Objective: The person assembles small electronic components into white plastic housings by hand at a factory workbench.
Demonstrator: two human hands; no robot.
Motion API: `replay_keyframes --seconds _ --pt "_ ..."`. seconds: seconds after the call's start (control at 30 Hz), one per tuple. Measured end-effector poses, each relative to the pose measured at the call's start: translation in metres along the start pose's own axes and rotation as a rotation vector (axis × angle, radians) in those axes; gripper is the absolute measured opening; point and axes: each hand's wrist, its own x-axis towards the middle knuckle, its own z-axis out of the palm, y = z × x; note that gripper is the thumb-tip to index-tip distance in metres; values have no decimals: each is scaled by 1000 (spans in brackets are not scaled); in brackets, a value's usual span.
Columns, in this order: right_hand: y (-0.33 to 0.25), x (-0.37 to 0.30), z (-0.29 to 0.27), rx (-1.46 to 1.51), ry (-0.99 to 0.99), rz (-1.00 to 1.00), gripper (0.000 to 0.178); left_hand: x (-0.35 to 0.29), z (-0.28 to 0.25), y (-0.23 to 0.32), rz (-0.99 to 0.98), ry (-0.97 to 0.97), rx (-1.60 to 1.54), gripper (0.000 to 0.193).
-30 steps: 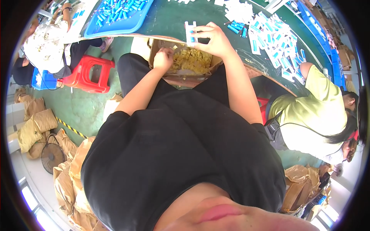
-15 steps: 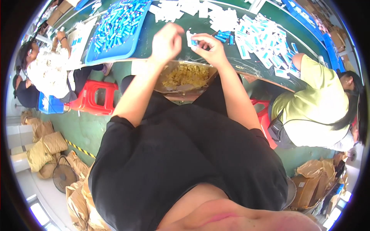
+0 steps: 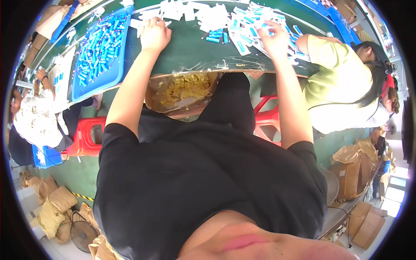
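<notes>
My left hand (image 3: pixel 155 35) reaches to the far side of the table, its fingers bent over flat white plastic pieces (image 3: pixel 173 10). A white edge shows at its fingertips. Over a heap of white pieces fitted with blue cylinders (image 3: pixel 242 32), my right hand (image 3: pixel 276 41) has its thumb and fingers curled round a white piece with a blue part (image 3: pixel 271 31); its outline is partly hidden. Between the hands, a few loose blue cylinders (image 3: pixel 215 35) lie on the green tabletop (image 3: pixel 190 52).
A blue tray (image 3: pixel 117 78) full of blue cylinders stands at left. Below the table edge is a carton of yellow pieces (image 3: pixel 186 91). A person in a yellow-green top (image 3: pixel 338 82) sits at right, another in a patterned white top (image 3: pixel 37 121) at left. Red stools (image 3: pixel 89 134) stand nearby.
My left hand has moved left and away to the white pieces. My right hand has carried the white piece with the blue part rightward to the heap. The view has shifted right.
</notes>
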Motion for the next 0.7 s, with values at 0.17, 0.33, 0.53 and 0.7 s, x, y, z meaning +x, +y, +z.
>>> replay_keyframes --seconds 0.17,0.33,0.53,0.7 --pt "42 15 7 -443 85 -166 46 -42 -70 34 114 -68 -345 17" --pt "-36 -17 47 236 -351 -146 19 -88 -105 40 276 -331 -449 17" --pt "-87 -55 101 -158 -388 -208 31 -99 -108 40 107 -343 -673 18" --pt "-88 -59 107 29 -421 -275 20 -89 -101 36 116 -397 -620 12"
